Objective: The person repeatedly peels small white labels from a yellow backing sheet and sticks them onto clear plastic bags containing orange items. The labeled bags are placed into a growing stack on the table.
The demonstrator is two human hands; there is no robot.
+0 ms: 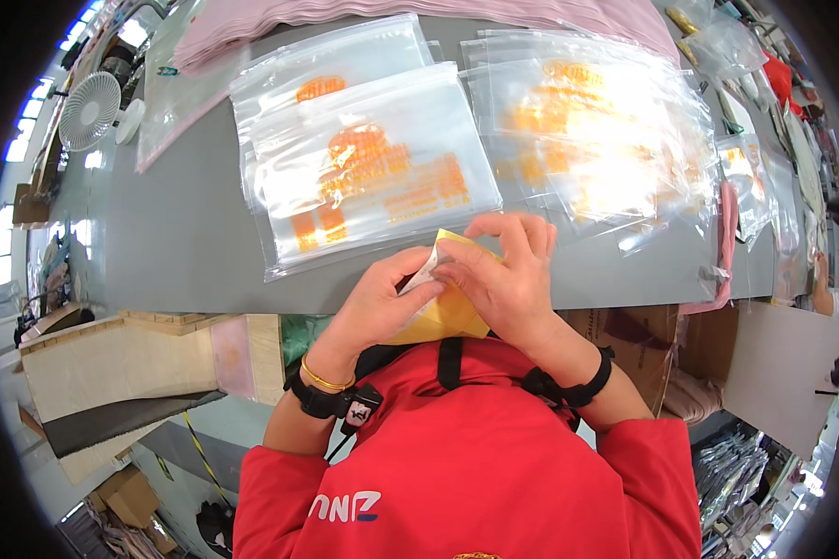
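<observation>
My left hand (381,297) pinches a white paper slip or label (419,277) between thumb and fingers, close to my body at the table's near edge. My right hand (510,276) grips yellow sheet material (461,311), perhaps backing paper, whose pointed corner rises between the two hands; its lower part hangs down against my red shirt. Just beyond the hands lies a stack of clear plastic zip bags (384,168) with orange print. To the right, more printed clear bags (587,133) are spread in an overlapping pile with strong glare on them.
Layered pink sheets (419,8) lie along the far side of the grey table (175,230). A white fan (91,112) stands at the left. A pink strip (727,237) hangs over the right edge. Below the table are a wooden panel (126,363) and cardboard boxes (622,349).
</observation>
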